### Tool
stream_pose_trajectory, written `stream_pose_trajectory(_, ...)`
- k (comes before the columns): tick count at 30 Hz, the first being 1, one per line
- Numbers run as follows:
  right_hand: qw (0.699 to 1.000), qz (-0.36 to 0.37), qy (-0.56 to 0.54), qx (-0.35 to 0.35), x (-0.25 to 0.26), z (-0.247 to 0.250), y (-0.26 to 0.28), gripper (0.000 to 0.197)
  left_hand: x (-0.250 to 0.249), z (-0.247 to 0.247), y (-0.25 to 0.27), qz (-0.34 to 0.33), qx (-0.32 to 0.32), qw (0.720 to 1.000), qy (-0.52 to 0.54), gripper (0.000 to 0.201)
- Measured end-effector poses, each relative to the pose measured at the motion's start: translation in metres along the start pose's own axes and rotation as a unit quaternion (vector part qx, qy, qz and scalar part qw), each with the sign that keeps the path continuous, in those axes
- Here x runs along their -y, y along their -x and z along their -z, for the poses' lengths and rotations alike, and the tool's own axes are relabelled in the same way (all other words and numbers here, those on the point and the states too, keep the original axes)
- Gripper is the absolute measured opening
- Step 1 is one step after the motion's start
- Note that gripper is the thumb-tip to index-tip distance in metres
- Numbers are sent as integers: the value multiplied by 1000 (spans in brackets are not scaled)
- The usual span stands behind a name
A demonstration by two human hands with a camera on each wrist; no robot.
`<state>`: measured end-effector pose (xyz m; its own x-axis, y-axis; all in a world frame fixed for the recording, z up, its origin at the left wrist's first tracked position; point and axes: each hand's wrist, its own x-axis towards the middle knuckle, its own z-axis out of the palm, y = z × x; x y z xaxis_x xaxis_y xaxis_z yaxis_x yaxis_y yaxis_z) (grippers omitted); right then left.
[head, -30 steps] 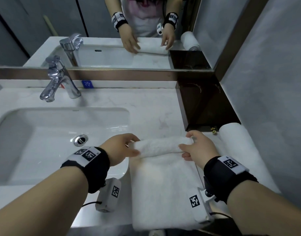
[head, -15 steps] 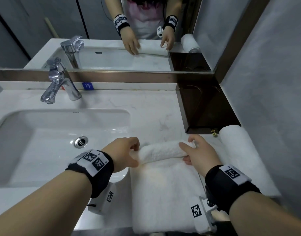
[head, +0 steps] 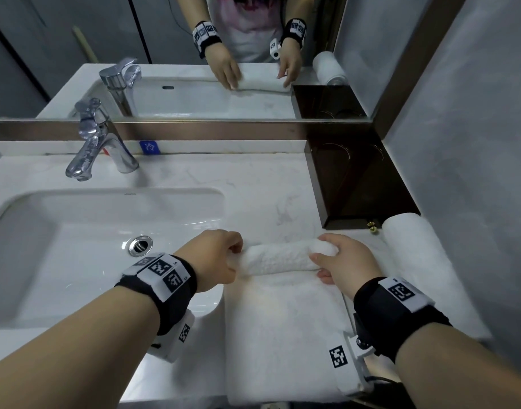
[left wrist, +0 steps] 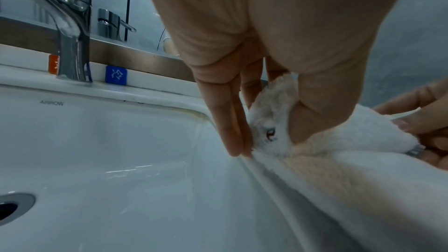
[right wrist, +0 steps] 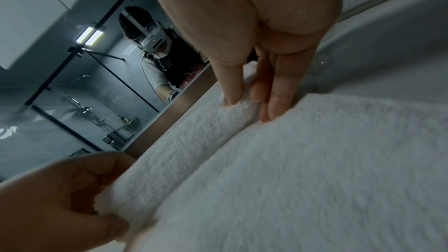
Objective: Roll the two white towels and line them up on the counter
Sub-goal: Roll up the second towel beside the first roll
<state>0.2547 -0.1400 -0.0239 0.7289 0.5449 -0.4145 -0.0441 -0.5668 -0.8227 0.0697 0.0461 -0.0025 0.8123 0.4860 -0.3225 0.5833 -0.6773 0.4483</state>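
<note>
A white towel [head: 282,335] lies flat on the counter right of the sink, its far end wound into a thin roll [head: 278,259]. My left hand [head: 220,258] grips the roll's left end, thumb and fingers curled around it [left wrist: 271,122]. My right hand [head: 341,261] pinches the right end, thumb on top and fingers pressed behind [right wrist: 244,101]. A second white towel [head: 415,261], rolled into a thick cylinder, lies along the right wall, just beyond my right hand.
A white sink basin [head: 46,261] with a chrome tap [head: 97,143] fills the left. A dark recessed niche [head: 356,184] sits behind the towels. The mirror [head: 194,54] runs across the back; a grey wall [head: 474,172] closes the right side.
Both hands have turned the rolled end toward me, so the roll is thicker and sits a little nearer. The flat part of the towel has grown shorter.
</note>
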Motion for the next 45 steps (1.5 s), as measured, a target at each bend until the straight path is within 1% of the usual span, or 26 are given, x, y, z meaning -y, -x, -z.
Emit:
stream_pose_trajectory(5,1000,-6,16,-3,-3,2,-1,39,6,5,-4,37,-20,996,73,32)
stream_pose_trajectory(7,1000,-6,25,-1,-4,3,-2,38,7,5,-6,33,-32,996,78,32)
stream_pose_trajectory(10,999,-2,54,5,-2,8,-4,38,6,8,-16,3,-39,997,73,32)
stream_pose_trajectory(16,991,7,133,17,6,15,-8,33,3,13,-37,-62,-55,996,-15,29)
stream_pose_trajectory(19,986,29,166,16,2,13,-7,31,-2,8,-40,-76,-51,990,-104,31)
stream_pose_trajectory(21,981,47,190,10,-2,10,-5,33,-7,1,-40,-79,-49,979,-183,42)
stream_pose_trajectory(22,977,58,206,8,-4,9,-5,34,-9,-4,-39,-91,-45,973,-205,52)
stream_pose_trajectory(24,971,76,228,6,-6,7,-3,36,-17,-12,-39,-131,-30,967,-217,76)
stream_pose_trajectory(25,969,83,235,4,-6,7,-3,36,-21,-17,-40,-150,-26,963,-225,83)
stream_pose_trajectory(26,967,88,239,3,-7,7,-3,37,-25,-20,-42,-164,-24,958,-232,83)
stream_pose_trajectory(30,964,94,250,0,-7,7,-3,37,-24,-26,-52,-183,-11,957,-225,62)
stream_pose_trajectory(32,962,94,258,2,-5,8,-3,37,-18,-26,-53,-203,-11,953,-224,58)
stream_pose_trajectory(36,952,108,286,9,-3,9,-2,39,-9,-28,-53,-229,3,941,-250,57)
stream_pose_trajectory(41,931,123,342,12,-4,8,4,39,-2,-21,-56,-241,43,929,-277,67)
stream_pose_trajectory(45,926,127,355,3,-3,5,9,33,-1,-15,-51,-249,69,928,-270,59)
